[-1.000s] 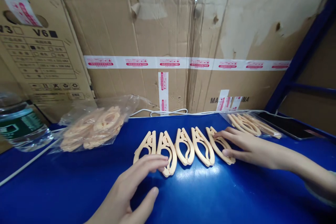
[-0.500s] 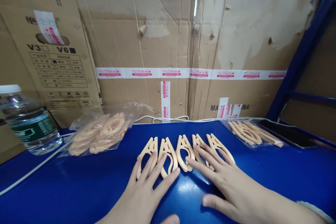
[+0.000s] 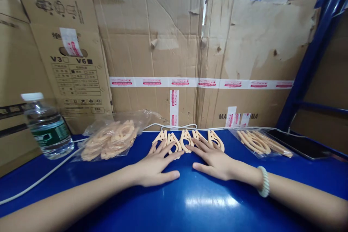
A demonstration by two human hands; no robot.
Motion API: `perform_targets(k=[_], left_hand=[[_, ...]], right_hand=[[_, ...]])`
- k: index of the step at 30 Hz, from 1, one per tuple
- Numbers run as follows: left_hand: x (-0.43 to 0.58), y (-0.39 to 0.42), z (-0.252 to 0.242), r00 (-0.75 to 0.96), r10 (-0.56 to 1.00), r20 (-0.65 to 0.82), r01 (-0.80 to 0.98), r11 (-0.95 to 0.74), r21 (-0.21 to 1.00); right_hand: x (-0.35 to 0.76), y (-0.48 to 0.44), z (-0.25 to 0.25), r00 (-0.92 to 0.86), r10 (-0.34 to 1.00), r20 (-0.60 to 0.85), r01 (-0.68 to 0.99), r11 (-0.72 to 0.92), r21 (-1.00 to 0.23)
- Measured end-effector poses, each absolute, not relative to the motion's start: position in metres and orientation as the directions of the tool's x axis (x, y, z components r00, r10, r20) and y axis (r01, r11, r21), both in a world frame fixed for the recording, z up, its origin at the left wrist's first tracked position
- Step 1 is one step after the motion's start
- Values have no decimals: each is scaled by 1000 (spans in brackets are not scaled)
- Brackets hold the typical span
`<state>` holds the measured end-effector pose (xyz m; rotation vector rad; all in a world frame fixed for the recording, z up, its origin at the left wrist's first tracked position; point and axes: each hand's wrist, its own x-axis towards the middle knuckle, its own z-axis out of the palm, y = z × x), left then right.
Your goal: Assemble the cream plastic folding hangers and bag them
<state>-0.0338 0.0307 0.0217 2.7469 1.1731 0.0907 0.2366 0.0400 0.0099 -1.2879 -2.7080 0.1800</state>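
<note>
Left hand (image 3: 152,170) and right hand (image 3: 217,164) spread wide, palms down, grasping nothing; fingers fan over five pale hangers (image 3: 182,144), just below frame centre. Clear bag of similar pieces (image 3: 116,143) lies left, smaller bag (image 3: 254,143) right, beside dark flat device (image 3: 301,145). Water bottle (image 3: 51,134), far left.

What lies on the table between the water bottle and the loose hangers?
In the head view, a clear bag of hangers and some white cable.

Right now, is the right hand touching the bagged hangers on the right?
Apart. The head view shows a strip of blue tabletop between the right hand and the bagged hangers.
</note>
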Motion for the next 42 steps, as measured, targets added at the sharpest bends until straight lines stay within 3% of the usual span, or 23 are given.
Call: perform_targets(k=[7, 12, 18, 22, 25, 35, 38, 42], left_hand=[[-38, 37, 29, 710, 698, 95, 688, -716, 118], [-39, 11, 32, 752, 593, 289, 643, -756, -122], [-65, 2, 38, 696, 532, 482, 705, -632, -322], [-87, 12, 40, 523, 519, 676, 843, -434, -318], [-99, 19, 37, 477, 520, 709, 874, -364, -321], [-106, 23, 24, 446, 568, 692, 891, -352, -286], [-100, 15, 26, 444, 542, 713, 889, -363, -278], [-85, -2, 28, 531, 461, 711, 812, -516, -272]], right_hand=[[230, 46, 10, -597, 796, 94, 786, 605, -128], [230, 12, 16, -673, 706, 219, 716, 697, -46], [232, -28, 23, -761, 639, 112, 622, 768, -153], [233, -29, 22, -755, 646, 112, 611, 755, -238], [235, -28, 22, -739, 667, 96, 623, 731, -278], [231, -37, 36, -692, 721, -38, 698, 654, -291], [231, -36, 33, -704, 710, -19, 688, 676, -264], [237, -32, 20, -705, 701, 108, 654, 701, -284]])
